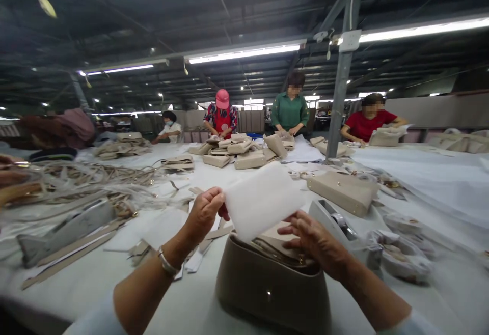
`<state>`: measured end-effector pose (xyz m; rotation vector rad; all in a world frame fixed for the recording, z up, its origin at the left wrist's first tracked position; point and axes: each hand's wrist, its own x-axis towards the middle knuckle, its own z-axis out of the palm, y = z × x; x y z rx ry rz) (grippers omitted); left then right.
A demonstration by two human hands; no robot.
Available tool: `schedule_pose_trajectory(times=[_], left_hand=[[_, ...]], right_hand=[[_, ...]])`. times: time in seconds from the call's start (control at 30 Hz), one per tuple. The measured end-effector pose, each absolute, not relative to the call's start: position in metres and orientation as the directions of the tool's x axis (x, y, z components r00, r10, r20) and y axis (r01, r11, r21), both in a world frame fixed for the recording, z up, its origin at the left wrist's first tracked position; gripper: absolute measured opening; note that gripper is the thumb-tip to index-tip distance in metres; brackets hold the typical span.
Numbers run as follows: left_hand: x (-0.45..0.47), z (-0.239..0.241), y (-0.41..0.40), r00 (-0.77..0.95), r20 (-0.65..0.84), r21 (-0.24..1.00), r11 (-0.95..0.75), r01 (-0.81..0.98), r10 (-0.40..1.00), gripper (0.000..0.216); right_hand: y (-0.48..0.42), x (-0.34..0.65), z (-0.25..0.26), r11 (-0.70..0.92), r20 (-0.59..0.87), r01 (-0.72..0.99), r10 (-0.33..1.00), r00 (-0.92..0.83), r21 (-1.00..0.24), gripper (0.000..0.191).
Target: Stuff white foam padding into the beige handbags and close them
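A thin white sheet is held up above a beige handbag. My left hand pinches the sheet at its left edge, and a metal bangle circles that wrist. At the sheet's lower right corner is my right hand, its fingers spread over the bag's opening. Whether those fingertips touch the sheet, I cannot tell. Upright on the table, the handbag gapes at the top, with beige folds and a small gold-coloured fitting inside. A small metal stud shows on its near side.
Grey tape dispensers stand left and right. A beige bag lies behind the right one. Straps tangle at left; more bags are heaped farther back. A post rises at right. Several co-workers sit or stand opposite.
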<state>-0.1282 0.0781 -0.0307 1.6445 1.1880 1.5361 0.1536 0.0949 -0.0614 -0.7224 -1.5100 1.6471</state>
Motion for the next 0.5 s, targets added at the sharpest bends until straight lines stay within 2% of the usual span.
schedule_pose_trajectory(times=[0.07,0.1,0.2,0.27,0.37,0.43,0.5], left_hand=[[-0.121,-0.034,0.057,0.003,0.395,0.894,-0.385,0.229,0.919,0.03],[-0.118,-0.036,0.05,0.019,0.38,0.896,-0.373,0.24,0.925,0.03],[-0.109,-0.038,0.035,-0.001,0.348,0.911,-0.338,0.235,0.938,0.033],[-0.103,-0.039,0.028,-0.002,0.316,0.935,-0.311,0.169,0.949,0.034],[-0.093,-0.043,0.018,0.051,0.285,0.953,-0.288,0.092,0.957,0.032],[-0.088,-0.047,0.012,0.068,0.294,0.944,-0.301,0.138,0.953,0.033],[-0.086,-0.049,0.008,0.051,0.339,0.9,-0.34,0.272,0.939,0.027]], right_hand=[[0.091,0.16,-0.06,-0.049,0.165,-0.331,0.792,-0.587,-0.942,0.063],[0.088,0.161,-0.06,-0.076,0.169,-0.361,0.782,-0.6,-0.93,0.065],[0.08,0.158,-0.061,-0.123,0.074,-0.314,0.834,-0.547,-0.941,0.053],[0.076,0.152,-0.064,-0.129,0.01,-0.26,0.881,-0.473,-0.957,0.047],[0.07,0.145,-0.067,-0.101,0.008,-0.221,0.895,-0.445,-0.97,0.046],[0.064,0.144,-0.068,-0.085,0.028,-0.216,0.881,-0.472,-0.973,0.043],[0.057,0.144,-0.067,-0.086,0.027,-0.201,0.864,-0.503,-0.976,0.04]])
